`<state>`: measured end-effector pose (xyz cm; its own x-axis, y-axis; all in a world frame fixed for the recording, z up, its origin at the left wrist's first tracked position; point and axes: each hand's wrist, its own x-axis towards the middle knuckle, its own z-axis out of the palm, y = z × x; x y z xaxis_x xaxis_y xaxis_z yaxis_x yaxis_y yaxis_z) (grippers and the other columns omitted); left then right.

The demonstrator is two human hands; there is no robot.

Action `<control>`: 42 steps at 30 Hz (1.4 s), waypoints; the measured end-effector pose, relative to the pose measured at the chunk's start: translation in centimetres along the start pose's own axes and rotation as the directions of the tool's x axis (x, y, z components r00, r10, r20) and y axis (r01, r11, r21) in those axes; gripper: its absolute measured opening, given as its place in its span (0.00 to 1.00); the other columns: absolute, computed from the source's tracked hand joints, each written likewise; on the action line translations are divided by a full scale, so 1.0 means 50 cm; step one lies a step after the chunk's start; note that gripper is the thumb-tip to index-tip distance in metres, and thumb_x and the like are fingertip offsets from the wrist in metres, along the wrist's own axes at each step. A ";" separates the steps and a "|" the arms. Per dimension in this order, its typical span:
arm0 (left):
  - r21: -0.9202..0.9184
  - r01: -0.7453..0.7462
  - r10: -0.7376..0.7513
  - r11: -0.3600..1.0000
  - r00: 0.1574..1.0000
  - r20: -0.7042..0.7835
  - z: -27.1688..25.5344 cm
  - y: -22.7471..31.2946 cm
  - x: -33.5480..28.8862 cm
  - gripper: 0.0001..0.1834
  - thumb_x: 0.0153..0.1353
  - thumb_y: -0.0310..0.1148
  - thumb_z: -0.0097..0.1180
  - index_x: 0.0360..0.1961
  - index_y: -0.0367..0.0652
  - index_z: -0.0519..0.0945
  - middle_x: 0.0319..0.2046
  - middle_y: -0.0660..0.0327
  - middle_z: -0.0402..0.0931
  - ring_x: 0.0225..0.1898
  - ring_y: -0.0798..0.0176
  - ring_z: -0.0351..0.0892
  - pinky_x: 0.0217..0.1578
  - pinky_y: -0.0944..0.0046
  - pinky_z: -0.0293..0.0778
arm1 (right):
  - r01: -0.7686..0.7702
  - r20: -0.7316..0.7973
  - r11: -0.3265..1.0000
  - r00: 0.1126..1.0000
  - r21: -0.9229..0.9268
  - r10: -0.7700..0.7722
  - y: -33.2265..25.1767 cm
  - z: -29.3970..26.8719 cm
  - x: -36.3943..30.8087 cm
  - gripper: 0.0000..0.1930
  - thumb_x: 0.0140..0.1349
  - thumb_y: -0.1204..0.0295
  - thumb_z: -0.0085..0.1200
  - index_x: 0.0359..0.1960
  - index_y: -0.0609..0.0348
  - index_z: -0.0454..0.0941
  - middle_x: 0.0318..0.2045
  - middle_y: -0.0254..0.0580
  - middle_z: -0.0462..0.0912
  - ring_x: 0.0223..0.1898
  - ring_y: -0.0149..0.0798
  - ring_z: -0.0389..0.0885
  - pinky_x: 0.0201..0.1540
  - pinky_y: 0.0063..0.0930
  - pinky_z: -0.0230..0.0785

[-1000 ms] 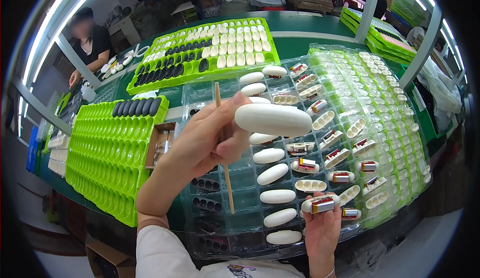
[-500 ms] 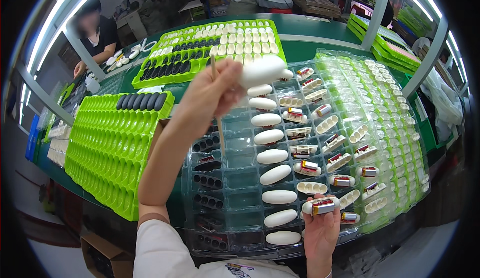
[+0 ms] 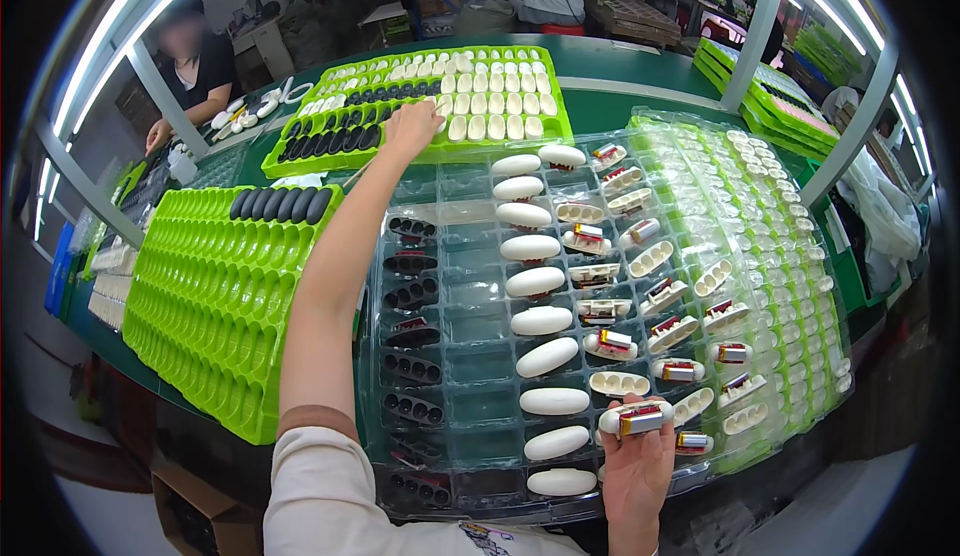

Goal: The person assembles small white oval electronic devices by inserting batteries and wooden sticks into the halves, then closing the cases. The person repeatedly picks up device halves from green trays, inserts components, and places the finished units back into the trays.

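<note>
L hand (image 3: pixel 412 130) at far green tray (image 3: pixel 558 124), can't tell grip; R hand (image 3: pixel 637 471) pinches white shell (image 3: pixel 609 422) w/ silver block (image 3: pixel 641 423).

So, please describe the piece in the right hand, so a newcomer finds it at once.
Find the clear compartment tray, then toward its near edge, right of centre. There the right hand holds a white, rounded piece bearing a silver block. Similar pieces nearby lie in the tray; this one is held.
</note>
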<state>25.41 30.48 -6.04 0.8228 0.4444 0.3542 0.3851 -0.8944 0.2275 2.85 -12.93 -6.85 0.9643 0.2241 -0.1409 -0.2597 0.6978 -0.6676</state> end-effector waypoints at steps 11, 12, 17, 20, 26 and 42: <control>0.037 -0.092 0.082 0.995 0.971 0.226 0.035 0.023 0.004 0.12 0.48 0.43 0.51 0.32 0.51 0.80 0.32 0.54 0.76 0.36 0.52 0.75 0.38 0.56 0.69 | 0.001 0.003 1.000 1.000 0.031 -0.001 -0.002 -0.001 0.000 0.21 0.52 0.69 0.54 0.45 0.60 0.59 0.44 0.49 0.69 0.47 0.45 0.70 0.48 0.34 0.67; -0.062 -0.042 0.053 0.997 0.982 0.182 0.031 0.017 0.007 0.12 0.49 0.42 0.51 0.30 0.49 0.79 0.29 0.55 0.76 0.35 0.54 0.75 0.36 0.57 0.69 | -0.001 0.004 0.999 1.000 0.034 0.001 -0.002 -0.001 0.001 0.21 0.52 0.69 0.54 0.45 0.60 0.59 0.44 0.49 0.69 0.47 0.45 0.70 0.48 0.34 0.67; -0.577 0.106 -0.016 0.810 0.987 0.158 -0.035 -0.002 0.008 0.16 0.55 0.42 0.46 0.22 0.40 0.75 0.16 0.62 0.70 0.19 0.68 0.69 0.20 0.66 0.65 | -0.014 0.026 0.999 1.000 0.047 0.013 0.002 -0.001 0.002 0.21 0.52 0.69 0.54 0.45 0.59 0.59 0.45 0.49 0.69 0.47 0.44 0.70 0.48 0.33 0.67; -0.819 0.310 0.089 0.482 0.913 0.398 -0.127 0.076 -0.051 0.16 0.60 0.41 0.41 0.19 0.45 0.64 0.12 0.73 0.55 0.10 0.80 0.47 0.09 0.76 0.42 | 0.012 -0.002 1.000 1.000 0.029 -0.012 -0.002 -0.005 0.002 0.21 0.52 0.68 0.54 0.45 0.59 0.59 0.45 0.48 0.69 0.46 0.44 0.70 0.47 0.32 0.68; -0.873 0.423 0.201 0.242 0.859 0.471 -0.227 0.108 -0.157 0.16 0.61 0.43 0.40 0.20 0.45 0.64 0.13 0.74 0.54 0.11 0.81 0.45 0.09 0.79 0.41 | 0.011 0.004 1.000 1.000 0.010 -0.011 0.001 0.001 0.001 0.22 0.52 0.67 0.54 0.45 0.59 0.59 0.44 0.48 0.69 0.46 0.43 0.70 0.47 0.32 0.68; -0.912 0.408 0.374 0.026 0.843 0.388 -0.259 0.152 -0.257 0.18 0.62 0.42 0.39 0.18 0.46 0.64 0.10 0.74 0.53 0.09 0.82 0.44 0.08 0.79 0.40 | 0.023 -0.046 0.999 0.999 -0.030 -0.024 0.007 -0.004 -0.001 0.24 0.51 0.67 0.55 0.47 0.59 0.58 0.45 0.47 0.69 0.47 0.45 0.69 0.47 0.34 0.68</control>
<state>12.35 18.62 2.90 0.9993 0.0203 0.0320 -0.0355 0.2048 0.9782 2.73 -12.85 -7.20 0.9717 0.1754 -0.1582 -0.2358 0.6817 -0.6926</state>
